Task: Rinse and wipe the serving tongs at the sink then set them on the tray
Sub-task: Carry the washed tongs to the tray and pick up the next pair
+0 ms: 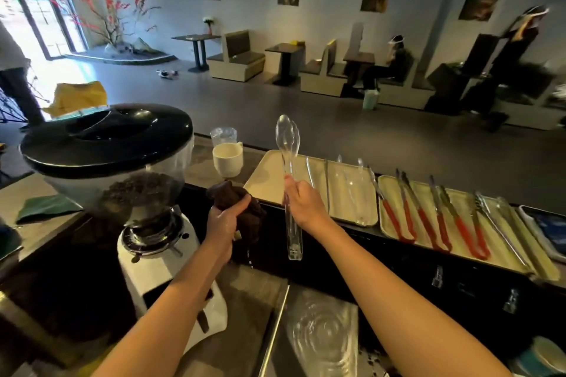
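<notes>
Now right hand (301,199) grips clear tongs (289,168) (upright); left hand (222,219) clutches brown cloth (242,202).

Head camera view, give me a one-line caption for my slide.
Right hand holds clear tongs with tips raised while left hand grips a dark cloth, cream tray just behind.

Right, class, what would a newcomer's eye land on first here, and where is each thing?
The right hand holds clear tongs upright at centre, beside the left hand gripping a dark cloth. A big coffee grinder with a black lid fills the left foreground. Red-handled tongs lie in a row on a cream tray to the right.
</notes>
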A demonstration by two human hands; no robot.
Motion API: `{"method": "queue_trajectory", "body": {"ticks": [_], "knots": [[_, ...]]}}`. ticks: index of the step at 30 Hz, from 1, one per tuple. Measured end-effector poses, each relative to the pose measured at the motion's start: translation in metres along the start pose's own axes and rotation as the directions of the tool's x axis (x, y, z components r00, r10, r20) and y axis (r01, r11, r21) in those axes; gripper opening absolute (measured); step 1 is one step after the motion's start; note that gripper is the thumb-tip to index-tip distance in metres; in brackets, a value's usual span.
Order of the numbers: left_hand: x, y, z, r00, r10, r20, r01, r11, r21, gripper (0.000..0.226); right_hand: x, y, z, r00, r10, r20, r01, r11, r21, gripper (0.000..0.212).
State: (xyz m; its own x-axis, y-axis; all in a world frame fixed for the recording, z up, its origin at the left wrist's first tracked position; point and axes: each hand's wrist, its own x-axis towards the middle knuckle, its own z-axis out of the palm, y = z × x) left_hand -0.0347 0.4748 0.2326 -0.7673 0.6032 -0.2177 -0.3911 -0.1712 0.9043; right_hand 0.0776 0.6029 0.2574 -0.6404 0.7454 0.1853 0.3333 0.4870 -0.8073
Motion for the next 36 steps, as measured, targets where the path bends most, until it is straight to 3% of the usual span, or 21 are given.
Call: {"method": "queue_trajectory", "body": {"ticks": [8,15,20,32,36], "knots": [[0.025,0.004,0.013,0.999,-0.011,0.047,0.012,0.999,-0.034,0.019,0.048,0.005,0.001,0.992,0.112,0.056,-0.102,0.981,-0.164,0.043],[0.06,-0.004,0.033,0.999,-0.004,-0.037,0.005,1.0,0.02,0.004,0.112,0.031,0.01,0.994,0.109,0.032,-0.091,0.931,-0.353,0.028],[0.084,-0.01,0.049,0.999,-0.003,-0.054,0.003,1.0,0.007,0.009,0.152,0.056,0.03,0.993,0.117,0.025,-0.091,0.876,-0.474,0.038],[0.093,-0.011,0.064,0.994,-0.002,-0.109,0.002,1.0,0.001,0.011,0.186,0.082,0.05,0.993,0.114,0.037,-0.071,0.803,-0.591,0.032],[0.088,-0.007,0.065,0.992,-0.019,-0.128,0.017,1.0,-0.012,0.009,0.18,0.073,0.041,1.0,-0.028,0.002,0.02,0.66,-0.751,0.053]]}}
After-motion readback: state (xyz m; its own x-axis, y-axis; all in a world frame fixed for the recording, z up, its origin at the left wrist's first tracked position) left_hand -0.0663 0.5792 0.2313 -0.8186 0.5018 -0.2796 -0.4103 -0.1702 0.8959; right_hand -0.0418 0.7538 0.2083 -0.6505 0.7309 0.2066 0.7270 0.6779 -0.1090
